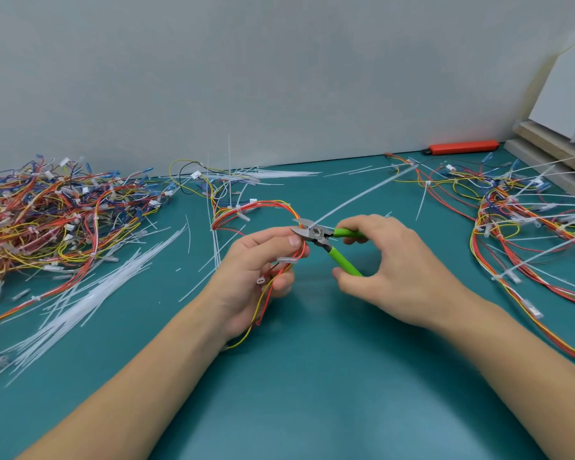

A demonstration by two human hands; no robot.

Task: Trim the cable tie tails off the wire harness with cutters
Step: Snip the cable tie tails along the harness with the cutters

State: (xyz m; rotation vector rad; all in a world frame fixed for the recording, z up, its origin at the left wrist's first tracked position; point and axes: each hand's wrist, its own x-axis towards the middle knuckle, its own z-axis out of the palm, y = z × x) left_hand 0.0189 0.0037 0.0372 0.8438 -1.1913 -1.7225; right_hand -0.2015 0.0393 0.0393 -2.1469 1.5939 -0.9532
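Note:
My left hand (258, 260) grips a red, yellow and orange wire harness (273, 207) just above the teal mat, thumb pressed on the bundle. My right hand (385, 260) holds green-handled cutters (326, 239) by both handles. The steel jaws stand apart right beside my left thumb. A long white cable tie tail (362, 192) runs from the jaws up and to the right. A loop of the harness trails back on the mat towards the wall.
A heap of wire harnesses (54, 214) lies at the left, and more harnesses with long tie tails (525, 207) at the right. Loose white tie tails (90, 293) are strewn left of my left arm. An orange utility knife (462, 147) lies by the wall, boards (545, 141) behind it.

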